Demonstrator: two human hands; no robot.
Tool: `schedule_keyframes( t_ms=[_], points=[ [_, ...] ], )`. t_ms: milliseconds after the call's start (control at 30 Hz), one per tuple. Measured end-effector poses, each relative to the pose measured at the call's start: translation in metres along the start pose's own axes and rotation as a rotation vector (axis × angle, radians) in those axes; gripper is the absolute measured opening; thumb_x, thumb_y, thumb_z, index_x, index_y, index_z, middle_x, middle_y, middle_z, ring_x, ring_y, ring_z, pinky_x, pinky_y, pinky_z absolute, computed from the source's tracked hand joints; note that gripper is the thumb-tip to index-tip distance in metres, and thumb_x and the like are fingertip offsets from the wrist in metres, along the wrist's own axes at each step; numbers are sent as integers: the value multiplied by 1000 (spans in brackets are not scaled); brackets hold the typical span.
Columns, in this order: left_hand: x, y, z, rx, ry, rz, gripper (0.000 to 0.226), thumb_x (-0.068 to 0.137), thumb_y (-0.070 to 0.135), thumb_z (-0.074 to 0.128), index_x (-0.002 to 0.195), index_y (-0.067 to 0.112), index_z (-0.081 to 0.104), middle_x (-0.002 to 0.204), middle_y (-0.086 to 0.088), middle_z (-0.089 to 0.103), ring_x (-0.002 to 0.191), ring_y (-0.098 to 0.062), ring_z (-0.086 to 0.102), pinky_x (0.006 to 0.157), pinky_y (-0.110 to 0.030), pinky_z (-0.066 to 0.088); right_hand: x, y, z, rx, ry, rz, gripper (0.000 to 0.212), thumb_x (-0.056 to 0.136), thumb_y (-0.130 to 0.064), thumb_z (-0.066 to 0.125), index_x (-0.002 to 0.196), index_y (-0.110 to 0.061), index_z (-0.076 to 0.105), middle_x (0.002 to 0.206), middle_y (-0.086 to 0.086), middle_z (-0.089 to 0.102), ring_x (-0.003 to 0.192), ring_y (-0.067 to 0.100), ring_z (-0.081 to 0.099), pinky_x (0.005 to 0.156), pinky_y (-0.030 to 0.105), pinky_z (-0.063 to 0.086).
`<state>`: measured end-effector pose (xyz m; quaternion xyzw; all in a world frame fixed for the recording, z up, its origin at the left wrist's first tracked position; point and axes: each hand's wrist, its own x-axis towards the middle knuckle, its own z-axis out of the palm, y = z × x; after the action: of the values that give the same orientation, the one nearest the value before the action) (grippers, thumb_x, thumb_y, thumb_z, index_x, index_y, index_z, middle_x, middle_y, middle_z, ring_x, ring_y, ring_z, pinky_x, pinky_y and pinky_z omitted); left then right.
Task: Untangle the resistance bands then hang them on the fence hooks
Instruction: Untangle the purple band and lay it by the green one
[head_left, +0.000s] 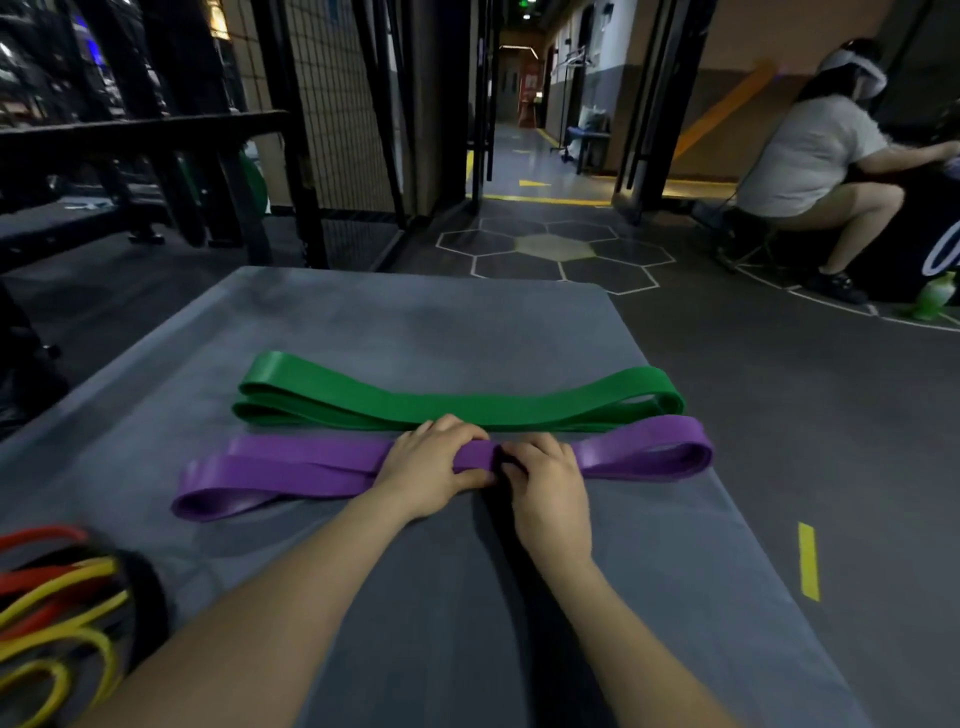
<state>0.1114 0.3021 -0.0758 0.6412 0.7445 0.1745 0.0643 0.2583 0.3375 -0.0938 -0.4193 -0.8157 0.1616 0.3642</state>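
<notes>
Purple band (291, 470) lies flat across the grey counter (415, 322), folded into a long doubled strip, loops open at both ends. My left hand (431, 467) and right hand (548, 483) sit side by side at its middle. Left grip is clenched around the purple band: fingers over the top, thumb under the near edge. Right grip is pressed onto the same band just beside the left, fingers curled down on it; looks clamped on it too, though my hand hides the underside. A dark gap shows between the two hands where the strip bunches.

Green band (457, 405) lies just beyond the purple one, parallel, also folded flat into stacked layers. Its near edge runs close to the purple band and my left knuckles; can't tell if they touch. Neither band is tangled with the other.

Near-left corner of the counter: a pile of tube bands (57, 603), red, yellow and black, looped over each other. Blurred, so can't count them.

Beyond the counter: dark floor with hexagon markings (556, 249), black mesh fence (337, 104) ahead-left, corridor straight ahead. Far right, a person in a white shirt (805, 156) is seated, turned away, with a green bottle (932, 296) on the floor near them.
</notes>
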Motion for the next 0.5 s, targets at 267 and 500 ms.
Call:
schedule_keyframes(
  t_ms=[267,500],
  points=[
    [-13,-16,-25,-7,23,-19,51,92,47,45,139,26,39,142,2,40,130,-19,37,107,-34,26,0,5,3,-84,37,-57,18,87,-11,59,101,-10,70,101,6,64,91,29,52,78,37,45],
    [-74,-90,-77,187,164,-546,43,94,33,46,130,10,43,135,-17,40,125,-35,39,103,-42,34,-1,4,3,-101,24,-60,19,90,-11,57,104,-7,69,104,7,64,92,29,50,78,36,43]
  ],
)
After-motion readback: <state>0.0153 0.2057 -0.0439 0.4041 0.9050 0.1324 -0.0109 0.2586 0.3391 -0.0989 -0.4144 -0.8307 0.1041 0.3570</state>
